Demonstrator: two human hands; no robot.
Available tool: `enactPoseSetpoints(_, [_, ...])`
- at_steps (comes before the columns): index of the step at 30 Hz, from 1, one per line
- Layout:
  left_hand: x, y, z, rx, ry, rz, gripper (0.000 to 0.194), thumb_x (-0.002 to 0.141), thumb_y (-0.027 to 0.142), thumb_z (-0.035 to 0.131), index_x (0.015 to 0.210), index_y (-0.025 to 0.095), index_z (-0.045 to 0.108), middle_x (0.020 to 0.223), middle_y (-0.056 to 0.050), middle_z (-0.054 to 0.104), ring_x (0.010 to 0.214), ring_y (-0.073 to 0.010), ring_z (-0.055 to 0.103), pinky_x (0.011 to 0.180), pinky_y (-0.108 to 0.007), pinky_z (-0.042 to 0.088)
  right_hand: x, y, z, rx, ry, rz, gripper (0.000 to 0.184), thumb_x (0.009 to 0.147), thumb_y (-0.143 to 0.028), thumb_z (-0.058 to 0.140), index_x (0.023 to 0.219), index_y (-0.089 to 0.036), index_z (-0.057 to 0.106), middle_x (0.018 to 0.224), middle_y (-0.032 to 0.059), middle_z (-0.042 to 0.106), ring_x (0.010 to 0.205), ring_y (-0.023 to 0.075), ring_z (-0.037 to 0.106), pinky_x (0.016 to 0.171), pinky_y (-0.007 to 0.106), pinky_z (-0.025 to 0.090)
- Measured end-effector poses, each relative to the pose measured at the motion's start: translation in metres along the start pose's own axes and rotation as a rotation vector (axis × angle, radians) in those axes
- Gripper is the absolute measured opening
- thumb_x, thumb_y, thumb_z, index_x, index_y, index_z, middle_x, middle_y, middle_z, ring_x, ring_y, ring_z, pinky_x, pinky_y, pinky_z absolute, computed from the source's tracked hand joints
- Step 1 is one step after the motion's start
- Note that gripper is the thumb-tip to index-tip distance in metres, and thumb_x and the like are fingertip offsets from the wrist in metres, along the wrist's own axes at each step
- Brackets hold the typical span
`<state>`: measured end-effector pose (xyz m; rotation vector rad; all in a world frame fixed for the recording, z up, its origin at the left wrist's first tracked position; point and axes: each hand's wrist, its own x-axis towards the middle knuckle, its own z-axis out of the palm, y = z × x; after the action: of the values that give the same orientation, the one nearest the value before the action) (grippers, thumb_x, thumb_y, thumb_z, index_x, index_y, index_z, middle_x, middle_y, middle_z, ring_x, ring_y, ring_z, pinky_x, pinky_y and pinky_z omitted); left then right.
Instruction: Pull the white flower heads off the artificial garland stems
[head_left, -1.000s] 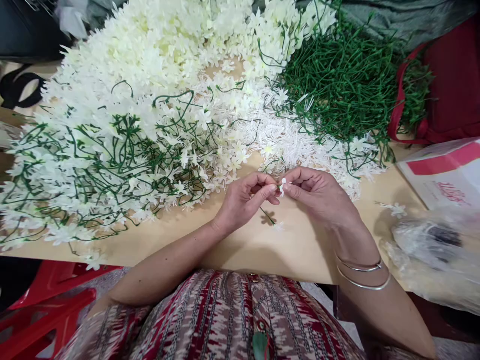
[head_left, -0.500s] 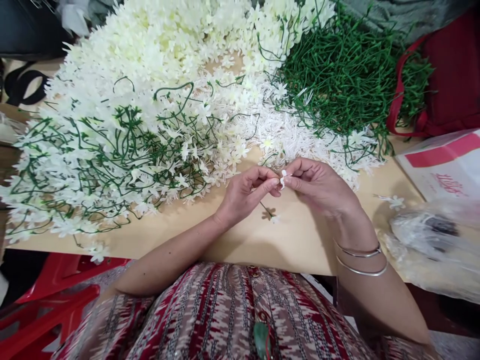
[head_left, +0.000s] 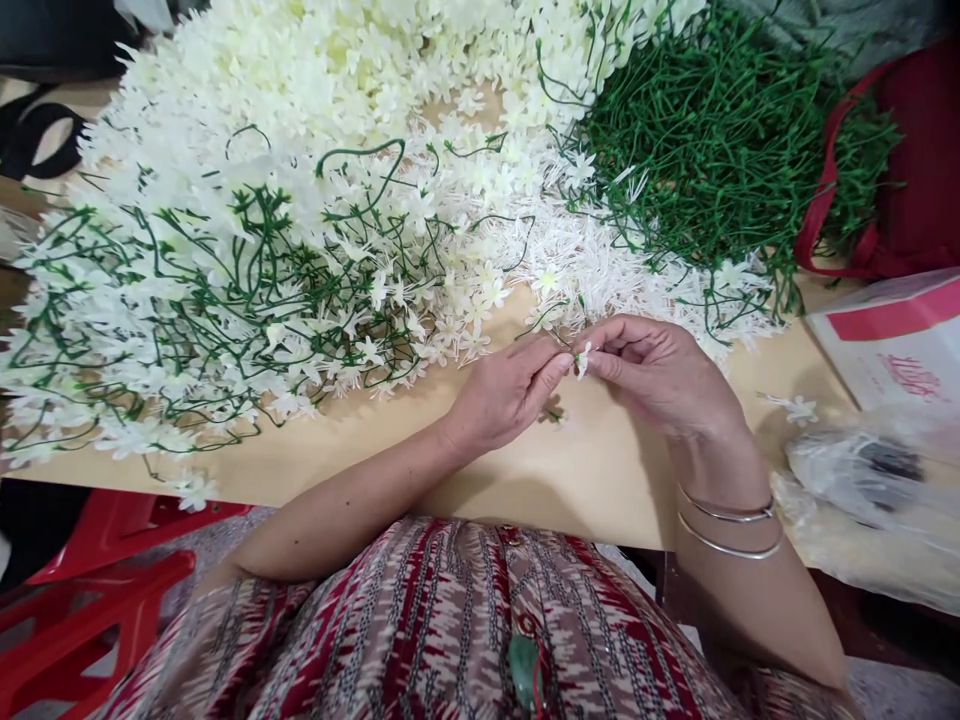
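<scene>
My left hand [head_left: 504, 392] and my right hand [head_left: 660, 372] meet fingertip to fingertip over the wooden table [head_left: 600, 470]. Between them they pinch a small white artificial flower [head_left: 583, 359]. A thin green stem [head_left: 553, 411] shows just below my left fingers, held by that hand. A big heap of white flowers on green stems [head_left: 247, 250] lies to the left and behind. Loose white flower heads [head_left: 600, 270] are piled just beyond my hands. A mound of bare green stems [head_left: 712, 150] sits at the back right.
A red bag [head_left: 900, 170] stands at the far right. A white and red packet [head_left: 892, 340] and clear plastic bags [head_left: 862, 500] lie at the right edge. A single flower [head_left: 799, 408] rests near them. A red plastic stool [head_left: 90, 600] is at the lower left.
The hands have stayed pinched together on the flower, drifting slightly right and away from me in the picture as the view shifted. The fingers have worked the flower a little.
</scene>
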<state>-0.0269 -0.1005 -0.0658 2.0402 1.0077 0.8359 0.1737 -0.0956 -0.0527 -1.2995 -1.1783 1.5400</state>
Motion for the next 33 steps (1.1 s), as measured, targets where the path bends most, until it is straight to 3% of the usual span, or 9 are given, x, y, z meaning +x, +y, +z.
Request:
enactPoseSetpoints(5, [0.002,0.002,-0.007,-0.151,-0.097,-0.077,0.043,0.111,0.043,0.035,0.088,0.019,0.062,0.087,-0.003,0.069,0.083,-0.0159,0.067,0.081,-0.029,0.052,0.001,-0.001,0.004,0.009,-0.017,-0.059,0.024,0.069,-0.041,0.093,0.075,-0.025,0.076,0.075,0.0,0.072,0.07,0.0144,0.063,0.067,0.029,0.053])
enactPoseSetpoints(10, [0.002,0.006,-0.013,-0.217,-0.105,-0.139,0.044,0.111,0.042,0.035,0.088,0.019,0.065,0.08,-0.001,0.068,0.074,-0.0142,0.065,0.074,-0.027,0.05,0.005,0.003,0.01,0.064,-0.069,-0.119,0.026,0.073,-0.047,0.091,0.076,-0.028,0.074,0.076,-0.0003,0.069,0.068,0.0162,0.064,0.069,0.034,0.055])
enactPoseSetpoints(19, [0.002,0.006,-0.015,-0.242,-0.138,-0.115,0.046,0.11,0.043,0.035,0.083,0.019,0.064,0.074,-0.001,0.068,0.067,-0.0125,0.064,0.069,-0.024,0.049,0.006,0.009,0.008,0.005,-0.113,-0.094,0.027,0.072,-0.047,0.089,0.072,-0.028,0.071,0.08,0.0015,0.068,0.075,0.0199,0.064,0.071,0.037,0.055])
enactPoseSetpoints(26, [0.0,0.002,-0.014,-0.241,-0.114,-0.091,0.044,0.11,0.041,0.038,0.081,0.021,0.065,0.073,-0.001,0.069,0.068,-0.0136,0.066,0.07,-0.026,0.05,0.01,0.006,0.015,0.041,-0.115,-0.039,0.041,0.064,-0.057,0.091,0.068,-0.027,0.063,0.075,0.0001,0.064,0.07,0.0181,0.061,0.068,0.035,0.054])
enactPoseSetpoints(30, [0.002,0.006,-0.012,-0.294,-0.117,-0.116,0.044,0.109,0.042,0.038,0.082,0.02,0.065,0.069,0.0,0.065,0.065,-0.0137,0.065,0.065,-0.026,0.051,0.007,0.0,0.015,0.027,-0.072,-0.07,0.038,0.066,-0.051,0.092,0.075,-0.027,0.064,0.084,0.0006,0.067,0.071,0.017,0.062,0.068,0.034,0.054])
enactPoseSetpoints(33, [0.009,0.021,-0.025,-0.282,-0.042,-0.034,0.044,0.11,0.044,0.036,0.087,0.021,0.067,0.074,-0.001,0.068,0.064,-0.0128,0.064,0.06,-0.027,0.052,0.001,-0.006,0.014,-0.018,0.088,-0.207,0.034,0.068,-0.045,0.092,0.087,-0.03,0.068,0.092,0.0016,0.07,0.08,0.0194,0.065,0.075,0.036,0.055])
